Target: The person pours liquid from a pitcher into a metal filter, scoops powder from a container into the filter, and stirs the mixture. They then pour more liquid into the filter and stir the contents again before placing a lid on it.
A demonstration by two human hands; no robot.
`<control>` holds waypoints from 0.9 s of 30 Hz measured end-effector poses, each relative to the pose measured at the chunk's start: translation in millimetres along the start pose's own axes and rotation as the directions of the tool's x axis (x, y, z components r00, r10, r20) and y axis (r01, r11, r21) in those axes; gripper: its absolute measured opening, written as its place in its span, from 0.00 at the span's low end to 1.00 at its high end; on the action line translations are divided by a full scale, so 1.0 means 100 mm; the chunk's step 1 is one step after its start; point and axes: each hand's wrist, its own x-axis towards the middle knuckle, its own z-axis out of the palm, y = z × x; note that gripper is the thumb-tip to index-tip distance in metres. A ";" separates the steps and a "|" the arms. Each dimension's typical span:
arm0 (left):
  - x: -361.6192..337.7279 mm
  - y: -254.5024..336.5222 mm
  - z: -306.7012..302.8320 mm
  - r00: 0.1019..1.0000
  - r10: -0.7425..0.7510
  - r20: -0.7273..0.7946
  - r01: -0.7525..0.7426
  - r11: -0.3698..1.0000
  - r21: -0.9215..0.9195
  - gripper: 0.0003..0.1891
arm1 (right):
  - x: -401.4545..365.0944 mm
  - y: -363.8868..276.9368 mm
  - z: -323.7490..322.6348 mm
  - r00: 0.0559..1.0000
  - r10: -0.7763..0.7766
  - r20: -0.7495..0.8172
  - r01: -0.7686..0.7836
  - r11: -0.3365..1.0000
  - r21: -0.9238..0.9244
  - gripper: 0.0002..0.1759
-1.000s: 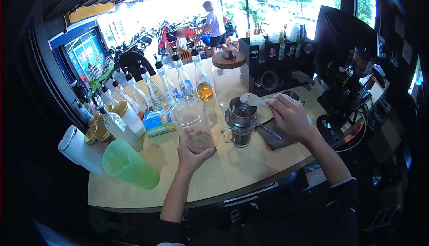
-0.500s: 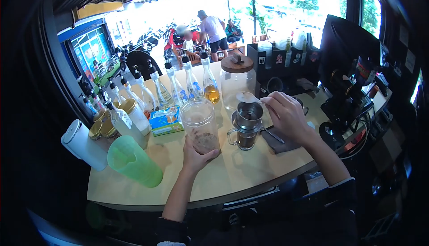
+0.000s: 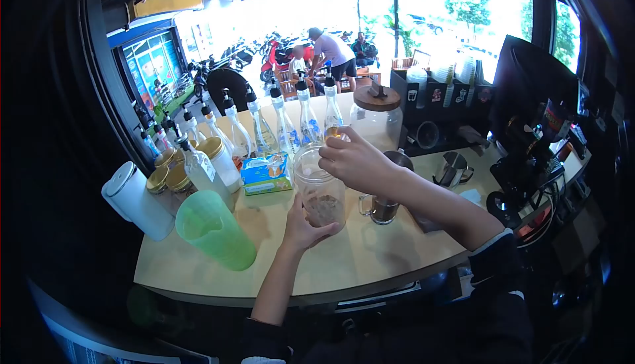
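My left hand is wrapped round a clear jar with brown contents low inside, standing on the counter. Over the jar's mouth is my right hand, its fingers closed in a grip. The spoon seen in it earlier is hidden now behind the fingers or in the jar. Partly covered by my right hand and forearm, a metal coffee filter sits on a glass mug that has dark liquid in it.
A green pitcher, a white jug and a tissue pack are at the left. Several pump bottles line the back beside a wooden-lidded glass jar. A metal pitcher stands at the right. People are outside.
My right hand has moved left from above the coffee filter to the jar's mouth, and the spoon has gone out of sight. My left hand still holds the jar. The whole view has shifted.
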 end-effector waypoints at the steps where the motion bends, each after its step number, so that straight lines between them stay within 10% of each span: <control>1: 0.00 0.00 -0.01 1.000 0.021 -0.011 -0.021 1.000 0.021 0.49 | 0.02 0.00 0.00 0.999 0.033 0.024 -0.034 0.999 0.034 0.11; 12: 0.02 0.20 -0.11 0.965 0.231 -0.123 -0.242 0.967 -0.077 0.56 | -0.50 0.07 -0.22 0.940 0.218 -0.263 -0.131 0.941 0.312 0.20; 15: 0.01 0.13 -0.19 0.846 0.409 -0.343 -0.363 0.912 0.193 0.52 | -0.91 0.13 -0.30 0.887 0.347 -0.303 -0.211 0.891 0.401 0.15; 17: -0.05 0.14 -0.16 0.670 0.490 -0.558 -0.403 0.871 0.281 0.41 | -1.24 0.19 -0.22 0.795 0.523 -0.307 -0.350 0.809 0.473 0.16; 20: -0.11 0.22 0.00 0.645 0.539 -0.541 -0.467 0.839 0.279 0.28 | -1.72 0.27 -0.03 0.677 0.691 -0.254 -0.538 0.700 0.470 0.14; 27: 0.22 0.96 0.62 0.758 0.561 -0.334 -0.551 0.824 0.133 0.22 | -2.69 0.60 0.81 0.320 0.908 -0.269 -0.700 0.418 0.579 0.16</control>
